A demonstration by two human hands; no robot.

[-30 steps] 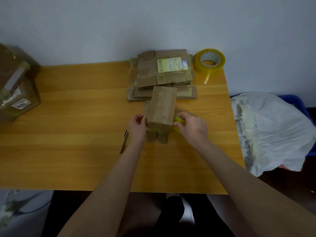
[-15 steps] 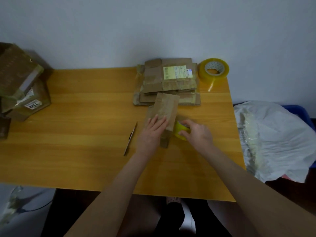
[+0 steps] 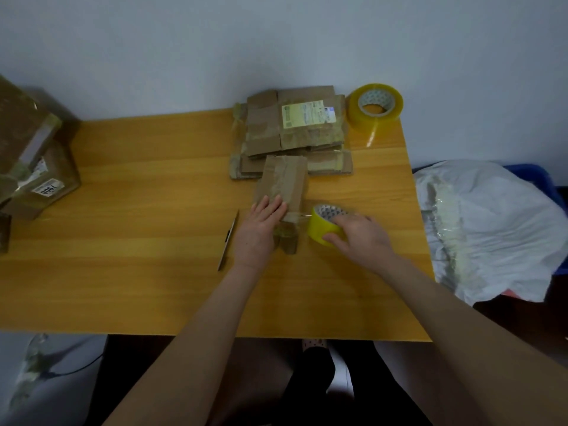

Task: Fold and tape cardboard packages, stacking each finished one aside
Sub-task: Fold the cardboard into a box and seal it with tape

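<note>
A folded brown cardboard package [image 3: 284,182] lies flat on the wooden table [image 3: 138,210], its near flaps sticking out toward me. My left hand [image 3: 261,229] presses flat on its near end, fingers straight. My right hand [image 3: 358,238] grips a yellow tape roll [image 3: 322,226] just right of the package. A clear strip of tape runs from the roll onto the package's near end. Behind it lies a pile of flat cardboard pieces [image 3: 292,130] with a pale label on top.
A second, larger tape roll [image 3: 375,107] stands at the back right corner. A thin blade-like knife [image 3: 227,241] lies left of my left hand. Taped boxes [image 3: 33,167] are stacked at the far left. A white plastic bag [image 3: 491,226] over a blue bin sits beside the table's right edge.
The package went from upright between both hands to lying flat. My left hand now presses on it, and my right hand has pulled the tape roll out to the right.
</note>
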